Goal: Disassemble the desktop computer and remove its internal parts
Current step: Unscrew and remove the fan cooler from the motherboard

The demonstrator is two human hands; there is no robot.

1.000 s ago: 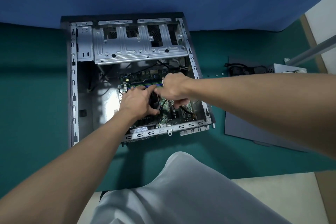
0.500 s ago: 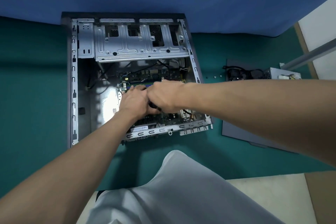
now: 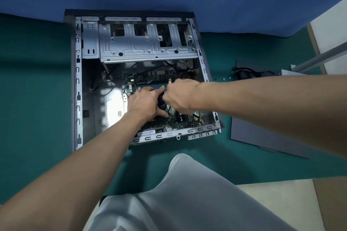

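A person's two bare hands close on a squat black processor cooler point(image 3: 161, 104) seated on the green printed-circuit motherboard point(image 3: 148, 78) of an open grey steel desktop case point(image 3: 78, 80). The case lies on its side on a teal-covered worktop point(image 3: 37, 99).

The left hand point(image 3: 144, 102) lies over the cooler's near-left side, its fingers wrapped round the body and its thumb hooked along the lower edge. The right hand point(image 3: 181, 96) is curled tight round the opposite side, with its fingertips hidden beneath it.

The cooler is probably a dense metal heatsink under a light plastic fan. That would make it rigid and heavier than it looks, with thin fins and blades that bend easily. The safest hold looks to be the solid outer frame, gripped from both sides and lifted straight up. Any thermal paste underneath may make it stick. A twist or a slip could strain the brittle board, or knock the blue and green memory slots point(image 3: 150, 86) just beyond the fingers.

A dark grey flat side panel point(image 3: 262, 137) and a silver box-shaped power supply point(image 3: 287, 72) lie apart on the right.
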